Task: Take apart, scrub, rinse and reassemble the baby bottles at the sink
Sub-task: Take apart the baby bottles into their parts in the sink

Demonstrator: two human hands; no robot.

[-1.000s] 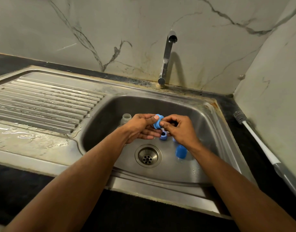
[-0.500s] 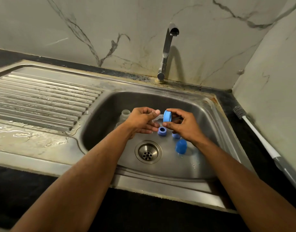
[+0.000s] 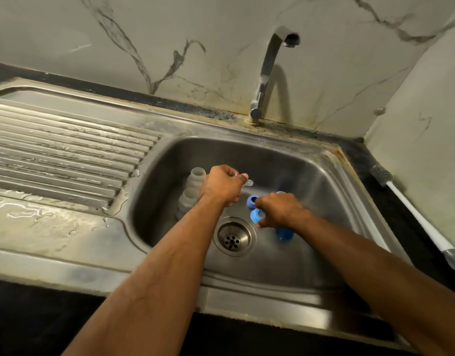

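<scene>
The job looks to be in its taking-apart step: the pieces lie scattered in the sink (image 3: 331, 160) and nothing is soapy or under the tap (image 3: 267, 73), which runs dry at twelve o'clock. The left hand (image 3: 222, 186) has its fingers curled round a clear teat (image 3: 247, 181), whose tip pokes out toward three o'clock. The right hand (image 3: 279, 210) pinches a blue ring (image 3: 257, 216) just above the drain (image 3: 234, 237), low over the basin floor. A second blue ring (image 3: 251, 200) sits just beside it at eleven o'clock, and a blue cap (image 3: 285, 236) shows under the right wrist. Two clear bottles (image 3: 191, 191) lean at nine o'clock of the left hand. Next, I judge, both pieces want setting down with the rest, then a reach for the brush (image 3: 411, 209) lying on the counter at three o'clock.
</scene>
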